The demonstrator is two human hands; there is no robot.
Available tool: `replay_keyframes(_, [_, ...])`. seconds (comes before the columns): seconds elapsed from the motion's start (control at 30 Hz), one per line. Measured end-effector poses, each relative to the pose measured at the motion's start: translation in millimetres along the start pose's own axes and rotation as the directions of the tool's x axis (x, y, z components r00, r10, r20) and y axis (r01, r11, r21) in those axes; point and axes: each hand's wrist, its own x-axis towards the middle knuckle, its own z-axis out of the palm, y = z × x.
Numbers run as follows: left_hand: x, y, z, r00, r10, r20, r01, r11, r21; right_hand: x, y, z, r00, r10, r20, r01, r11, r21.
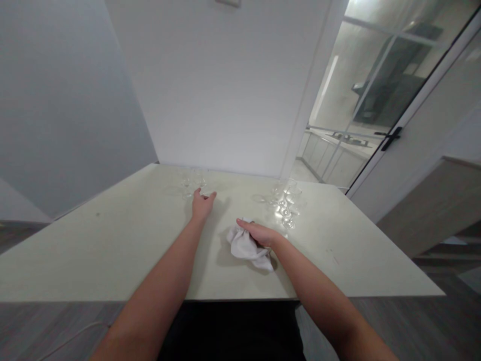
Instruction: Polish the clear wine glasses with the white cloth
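My left hand [203, 204] is stretched toward the back of the table, thumb and fingers apart and nothing visibly held. Just beyond its fingertips stand clear stemmed glasses, one glass [186, 181] at the left and another glass [200, 178] behind the fingers; whether the hand touches one I cannot tell. A crumpled white cloth [244, 245] is gripped in my right hand [259, 233] above the middle of the table, and part of it hangs below the fingers. Several more stemmed glasses [287, 210] stand grouped to the right of the cloth, their outlines faint against the pale surface.
The cream table [112, 240] meets a white wall [225, 100] at its back edge. To the right is a glazed door with a black handle [393, 138], and a kitchen counter [341, 138] shows through the panes. A cable [75, 333] lies on the floor at the lower left.
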Motion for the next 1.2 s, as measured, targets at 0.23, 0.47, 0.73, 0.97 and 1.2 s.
replay_keyframes(0.23, [9.6, 0.5, -3.9, 0.989, -0.061, 0.138, 0.070, 0.995, -0.065, -4.5, -3.9, 2.6, 0.999, 0.024, -0.028, -0.024, 0.999, -0.025])
replay_keyframes(0.47, [12.3, -2.3, -2.5, 0.990, 0.030, 0.135, -0.028, 1.000, -0.014, -2.1, -2.3, 2.8, 1.000, 0.004, 0.007, -0.005, 0.999, 0.038])
replay_keyframes(0.73, [-6.0, 9.1, 1.3, 0.843, 0.512, 0.166, -0.538, 0.814, 0.219, 6.9, -6.4, 0.0, 0.973, -0.109, -0.203, 0.164, 0.948, 0.274])
replay_keyframes(0.97, [-41.9, 40.5, -10.8, 0.533, 0.645, 0.548, -0.825, 0.541, 0.165, 7.5, -25.7, -5.4, 0.811, -0.408, -0.419, 0.559, 0.751, 0.352])
replay_keyframes(1.2, [-51.4, 48.4, -14.9, 0.479, 0.609, 0.632, -0.871, 0.418, 0.258, 1.8, -27.4, -2.7, 0.742, -0.467, -0.480, 0.551, 0.833, 0.042])
